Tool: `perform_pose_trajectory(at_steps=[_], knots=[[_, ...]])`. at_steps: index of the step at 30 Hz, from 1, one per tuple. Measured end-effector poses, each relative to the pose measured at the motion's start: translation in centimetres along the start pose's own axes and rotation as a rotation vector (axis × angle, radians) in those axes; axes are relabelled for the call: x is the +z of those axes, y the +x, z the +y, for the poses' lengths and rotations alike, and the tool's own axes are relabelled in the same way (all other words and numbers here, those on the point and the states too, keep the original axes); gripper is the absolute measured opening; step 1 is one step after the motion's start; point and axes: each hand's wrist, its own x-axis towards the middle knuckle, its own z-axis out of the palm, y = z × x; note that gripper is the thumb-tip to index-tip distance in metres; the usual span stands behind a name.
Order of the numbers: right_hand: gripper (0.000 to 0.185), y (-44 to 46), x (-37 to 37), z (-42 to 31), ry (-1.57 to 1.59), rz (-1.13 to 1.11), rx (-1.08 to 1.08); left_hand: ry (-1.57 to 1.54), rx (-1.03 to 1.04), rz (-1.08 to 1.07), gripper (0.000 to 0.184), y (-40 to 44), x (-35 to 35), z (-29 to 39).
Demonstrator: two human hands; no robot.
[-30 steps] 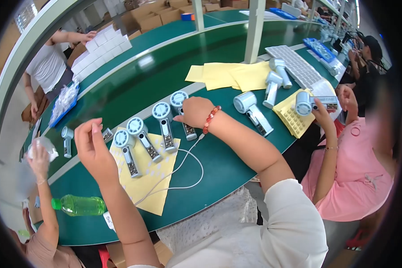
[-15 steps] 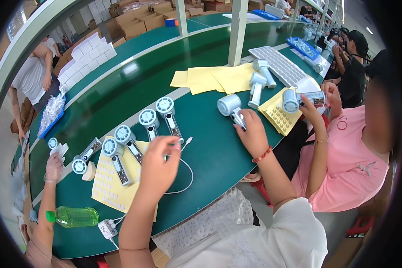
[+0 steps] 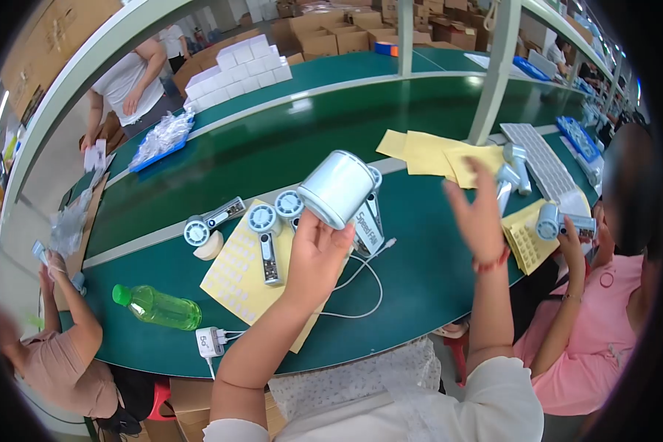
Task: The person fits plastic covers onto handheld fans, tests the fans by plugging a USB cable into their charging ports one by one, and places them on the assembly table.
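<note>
Raised over the green bench, a light blue handheld fan (image 3: 339, 189) rests in my left hand (image 3: 318, 258), its round head up and "Speed FAN" printed on its handle. My right hand (image 3: 481, 217) is in the air to the right, fingers spread and blurred, holding nothing. Below and left of the held fan, another fan (image 3: 267, 247) lies on a yellow sticker sheet (image 3: 228, 283), its handle showing exposed parts. More fans lie beside it, partly hidden by my left hand. Further left is a fan (image 3: 197, 231) beside a white rounded piece (image 3: 209, 245). A white cable (image 3: 379, 295) curls right of my left forearm.
A green bottle (image 3: 157, 306) and white charger (image 3: 208, 342) stand front left. Yellow sheets (image 3: 427, 155), several fans and a white tray (image 3: 541, 158) are at the right. A co-worker in pink (image 3: 567, 324) holds a fan there. Metal posts (image 3: 499, 74) rise behind.
My right hand has come off the fan at the right and lifted, fingers spread. My left hand, earlier empty, now holds a fan up. The view has shifted left.
</note>
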Motion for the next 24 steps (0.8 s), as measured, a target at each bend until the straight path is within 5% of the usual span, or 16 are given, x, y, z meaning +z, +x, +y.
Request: perform_pose_trajectory(at_steps=[2, 4, 10, 12, 17, 19, 22, 24], knots=[[0.053, 2.2, 1.3, 7.3, -0.404, 0.109, 0.075, -0.014, 0.010, 0.008, 0.045, 0.4, -0.9, 0.4], [0.058, 3.1, 2.1, 13.5, -0.740, -0.085, 0.370, -0.032, 0.038, -0.007, 0.048, 0.5, -1.4, 0.7], [0.069, 2.1, 2.3, 15.7, -0.878, -0.042, 0.441, -0.030, -0.050, 0.104, 0.048, 0.5, -1.1, 1.6], [0.066, 2.1, 1.6, 15.8, -0.839, -0.042, 0.477, 0.101, 0.099, 0.067, 0.049, 0.7, -1.4, 0.7], [0.051, 1.7, 0.9, 19.1, -0.613, 0.004, 0.535, 0.550, 0.532, 0.046, 0.055, 0.8, -2.3, 1.2], [0.042, 2.4, -0.3, 16.7, -0.562, -0.009, 0.536, 0.250, 0.318, 0.045, 0.056, 0.9, -2.4, 1.9], [0.041, 3.5, -1.0, 13.4, -0.016, 0.108, 0.405, -0.042, -0.012, 0.106, 0.048, 1.5, -2.9, 3.7], [0.043, 4.2, 0.0, 9.8, 0.791, -0.013, 0.420, -0.124, -0.284, 0.049, 0.049, 2.0, -4.0, 4.7]])
